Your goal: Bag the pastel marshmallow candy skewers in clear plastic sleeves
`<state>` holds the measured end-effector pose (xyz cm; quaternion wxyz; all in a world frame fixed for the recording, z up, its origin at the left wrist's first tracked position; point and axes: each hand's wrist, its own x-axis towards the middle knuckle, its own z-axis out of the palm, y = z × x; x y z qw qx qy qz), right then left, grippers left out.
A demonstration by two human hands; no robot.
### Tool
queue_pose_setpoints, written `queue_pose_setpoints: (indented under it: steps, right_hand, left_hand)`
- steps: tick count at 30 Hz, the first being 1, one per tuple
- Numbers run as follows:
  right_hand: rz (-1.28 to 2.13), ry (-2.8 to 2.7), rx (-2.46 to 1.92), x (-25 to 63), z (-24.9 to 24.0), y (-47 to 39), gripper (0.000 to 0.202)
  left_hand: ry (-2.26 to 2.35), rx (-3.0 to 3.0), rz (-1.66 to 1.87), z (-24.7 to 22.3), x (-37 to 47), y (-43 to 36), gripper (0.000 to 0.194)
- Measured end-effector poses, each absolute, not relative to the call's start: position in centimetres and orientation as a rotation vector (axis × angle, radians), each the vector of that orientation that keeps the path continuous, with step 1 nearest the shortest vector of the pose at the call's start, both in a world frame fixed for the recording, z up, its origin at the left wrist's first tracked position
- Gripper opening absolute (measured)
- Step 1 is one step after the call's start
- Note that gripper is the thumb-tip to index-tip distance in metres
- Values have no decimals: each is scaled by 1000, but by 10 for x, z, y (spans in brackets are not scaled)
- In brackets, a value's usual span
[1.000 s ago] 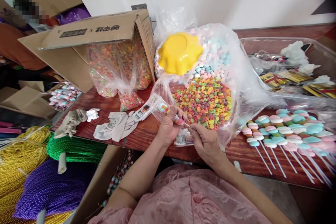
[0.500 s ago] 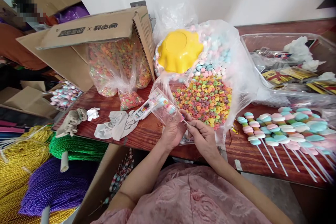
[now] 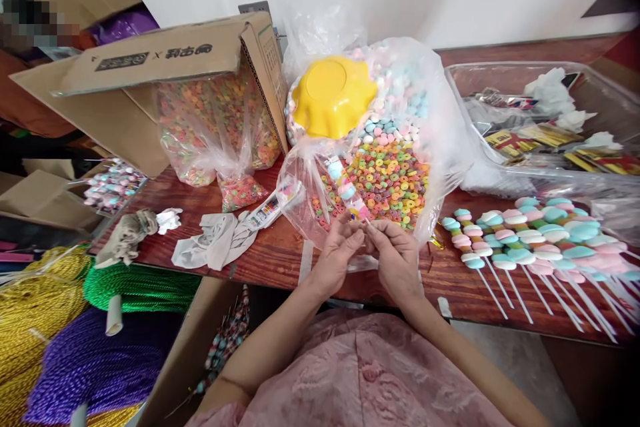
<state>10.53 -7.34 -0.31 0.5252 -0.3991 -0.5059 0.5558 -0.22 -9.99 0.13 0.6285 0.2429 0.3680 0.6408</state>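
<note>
My left hand (image 3: 334, 255) and right hand (image 3: 399, 257) pinch the marshmallow skewer (image 3: 346, 191) low down; squeezing too hard might squish it.

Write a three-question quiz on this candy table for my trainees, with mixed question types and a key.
1. True or false: the yellow bowl lies upside down.

2. Which lies just in front of the clear tub? A) grey gloves B) laid-out skewers C) green rope

3. Fill in upper or lower: the left hand and right hand meet at the candy skewer's ____ end.

Key: 1. True 2. B 3. lower
</note>
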Motion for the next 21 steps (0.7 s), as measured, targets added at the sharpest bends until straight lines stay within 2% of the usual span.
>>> queue_pose_setpoints:
  steps: [10, 14, 18, 21]
  right_hand:
    - [1159, -1370, -1011, 111, 8, -79, 23]
    - [918, -1526, -1005, 115, 3, -83, 18]
    - [592, -1668, -955, 119, -5, -83, 12]
    - [283, -1773, -864, 122, -10, -82, 13]
  left_hand:
    - [1466, 1284, 1560, 3, -30, -94, 15]
    - [1438, 1219, 1528, 10, -24, -99, 21]
    - [1231, 933, 1440, 15, -24, -103, 38]
    - [1047, 685, 1500, 16, -29, -101, 45]
